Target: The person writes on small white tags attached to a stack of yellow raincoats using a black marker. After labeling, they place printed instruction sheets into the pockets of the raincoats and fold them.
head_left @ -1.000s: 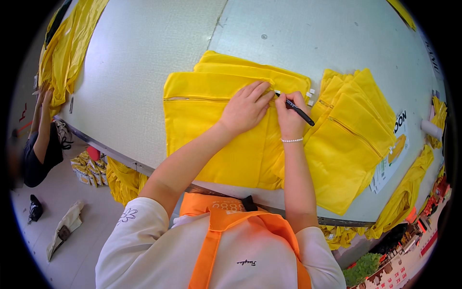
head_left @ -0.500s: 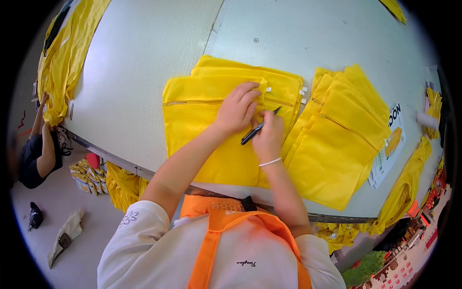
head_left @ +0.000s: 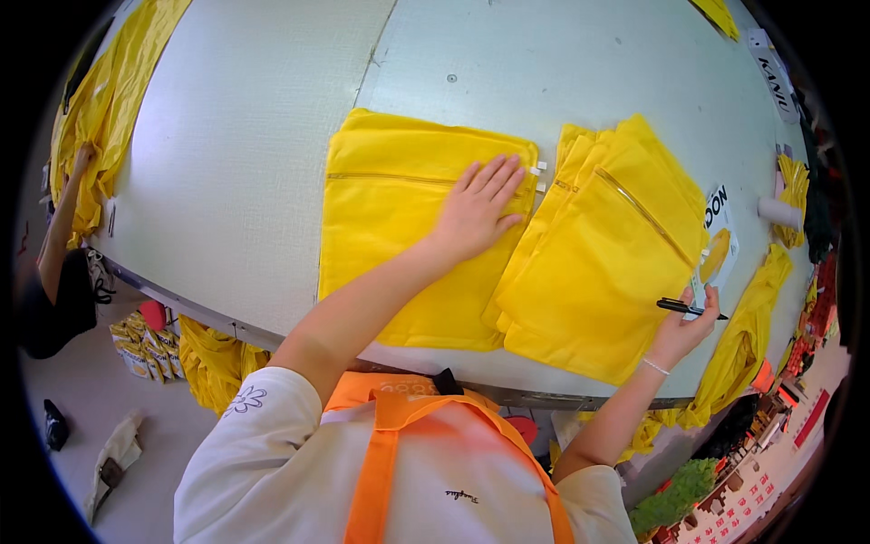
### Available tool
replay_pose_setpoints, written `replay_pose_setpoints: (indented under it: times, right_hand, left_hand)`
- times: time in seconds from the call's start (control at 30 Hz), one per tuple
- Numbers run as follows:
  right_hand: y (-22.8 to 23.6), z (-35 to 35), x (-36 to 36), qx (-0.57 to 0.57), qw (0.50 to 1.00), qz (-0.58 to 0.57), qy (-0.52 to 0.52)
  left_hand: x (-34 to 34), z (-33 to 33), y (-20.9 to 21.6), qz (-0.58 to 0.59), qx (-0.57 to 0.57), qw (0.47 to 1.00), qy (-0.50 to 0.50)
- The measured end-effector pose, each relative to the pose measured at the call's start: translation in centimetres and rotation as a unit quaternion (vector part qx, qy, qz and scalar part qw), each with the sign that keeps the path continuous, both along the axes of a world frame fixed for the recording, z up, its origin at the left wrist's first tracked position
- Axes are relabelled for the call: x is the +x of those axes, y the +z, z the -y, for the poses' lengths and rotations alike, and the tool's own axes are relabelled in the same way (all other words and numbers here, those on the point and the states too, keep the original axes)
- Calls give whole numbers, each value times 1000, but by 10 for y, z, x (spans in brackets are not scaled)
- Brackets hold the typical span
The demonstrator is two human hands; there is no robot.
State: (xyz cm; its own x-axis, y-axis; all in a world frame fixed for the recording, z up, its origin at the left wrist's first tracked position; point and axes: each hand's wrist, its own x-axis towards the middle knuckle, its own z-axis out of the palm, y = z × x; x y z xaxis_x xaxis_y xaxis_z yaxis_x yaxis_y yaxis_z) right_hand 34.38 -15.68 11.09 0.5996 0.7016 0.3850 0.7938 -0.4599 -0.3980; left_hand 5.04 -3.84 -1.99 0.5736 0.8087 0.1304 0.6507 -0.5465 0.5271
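My left hand (head_left: 478,210) lies flat, fingers spread, on a stack of yellow fabric pieces with a zipper across them (head_left: 399,245); small white tags stick out at the stack's right edge. My right hand (head_left: 686,331) grips a black pen (head_left: 691,308) across its fingers. It is beside the lower right edge of a second, fanned-out pile of yellow zippered pieces (head_left: 594,272). The top piece there lies tilted, its zipper slanting down to the right.
Printed white sheets (head_left: 722,245) lie partly under the right pile. Yellow fabric (head_left: 748,335) hangs over the table's right side near a white roll (head_left: 779,213). At far left, another person's arm (head_left: 62,218) reaches to long yellow cloth (head_left: 109,118). Packed bags (head_left: 145,349) stand on the floor.
The offset top piece has gone from the left stack, and the right pile's top piece looks different. My right hand, still with the pen, has moved right; my left hand has flattened out.
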Motion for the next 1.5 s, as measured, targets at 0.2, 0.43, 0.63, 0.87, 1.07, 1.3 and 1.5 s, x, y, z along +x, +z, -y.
replay_pose_setpoints:
  times: [0.2, 0.43, 0.63, 0.87, 1.07, 1.3, 1.5]
  right_hand:
    - [-35, -51, -110, 185, 924, -298, 150]
    - [-97, -117, -209, 87, 838, -480, 244]
    - [-121, -138, -226, 43, 870, -419, 256]
    - [-140, -143, -225, 64, 907, -326, 259]
    - [-140, -144, -225, 75, 907, -303, 282]
    - [-137, -141, -222, 67, 898, -332, 281]
    - [-120, -108, -242, 6, 928, -230, 292]
  left_hand:
    - [-63, 6, 5, -89, 6, 995, 40]
    - [-78, -10, 11, -82, 37, 993, 72]
    - [-74, -13, 3, -60, 68, 991, 102]
    - [-73, -14, 4, -73, 68, 989, 112]
    - [-72, -15, 3, -64, 67, 989, 116]
    - [-73, -15, 4, -62, 57, 990, 110]
    - [-84, -14, -3, 53, 37, 990, 123]
